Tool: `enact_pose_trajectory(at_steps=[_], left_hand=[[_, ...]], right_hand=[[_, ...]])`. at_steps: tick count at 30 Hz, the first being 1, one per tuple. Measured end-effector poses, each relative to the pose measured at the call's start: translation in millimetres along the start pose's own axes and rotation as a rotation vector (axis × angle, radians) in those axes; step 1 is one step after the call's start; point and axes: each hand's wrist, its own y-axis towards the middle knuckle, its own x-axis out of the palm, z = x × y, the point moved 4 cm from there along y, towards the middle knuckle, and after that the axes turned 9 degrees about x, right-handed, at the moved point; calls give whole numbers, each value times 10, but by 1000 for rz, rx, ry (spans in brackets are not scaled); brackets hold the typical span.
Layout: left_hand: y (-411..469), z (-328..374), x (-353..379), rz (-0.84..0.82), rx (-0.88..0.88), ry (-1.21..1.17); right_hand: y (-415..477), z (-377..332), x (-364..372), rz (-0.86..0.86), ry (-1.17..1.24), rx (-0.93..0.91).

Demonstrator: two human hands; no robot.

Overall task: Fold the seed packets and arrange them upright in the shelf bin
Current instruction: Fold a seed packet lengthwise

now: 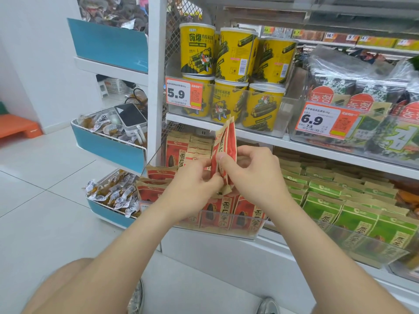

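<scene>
White store shelving [156,87] fills the far side of the scene and stands on a pale tiled floor [45,177]. On the upper shelf, yellow canisters [197,48] are stacked two high behind an orange price tag marked 5.9 [183,92]. To their right, dark green seaweed packs [362,87] sit behind a second tag marked 6.9 [326,121]. On the lower shelf, a clear bin [217,232] holds red seed packets [217,211] standing upright in rows. Green packets [353,214] fill the neighbouring bin on the right.

I hold one more packet, the held packet [224,146], upright just above the clear bin near the middle of the scene. Its top edge overlaps the front of the upper shelf. My left hand [195,177] pinches its lower left edge with curled fingers. My right hand [251,173] grips it from the right, with the thumb pressed on the near face and the fingers curled behind. The sides of the held packet look creased inward, but I cannot tell how far it is folded.

At left, blue-fronted trays [108,148] hang in tiers. The middle one carries a white device [130,116] among wrapped goods, and the lowest holds small wrapped snacks [113,193]. An orange step [18,128] lies at the far left. A grey shoe [268,305] shows at the near edge.
</scene>
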Motion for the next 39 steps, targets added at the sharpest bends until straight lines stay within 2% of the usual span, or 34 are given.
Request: enact_pose_trajectory(at_steps=[6, 13, 16, 18, 23, 26, 29, 33, 36, 39], left_hand=[[-4, 42, -53, -62, -34, -135], [-8, -7, -59, -75, -73, -163], [-5, -41, -75, 12, -66, -84], [-6, -49, -82, 74, 10, 5], [10, -72, -124, 209, 66, 156], [9, -75, -171, 218, 75, 228], [-15, -42, -132, 181, 91, 190], [-20, 15, -71, 235, 130, 328], [-49, 36, -61, 319, 155, 399], [-67, 18, -28, 320, 184, 473]], right_hand=[[-9, 4, -54, -37, 190, 85], [2, 59, -35, -48, 179, 98], [18, 72, -38, -21, 117, 113], [5, 50, -21, -27, 45, 91], [-54, 18, 109, -225, 10, 78], [-15, 50, 112, -287, 73, 113], [52, 96, 65, -199, 152, 135], [50, 82, 38, -32, 89, 37], [43, 45, 27, 20, -28, -16], [27, -5, 8, 13, -94, -74]])
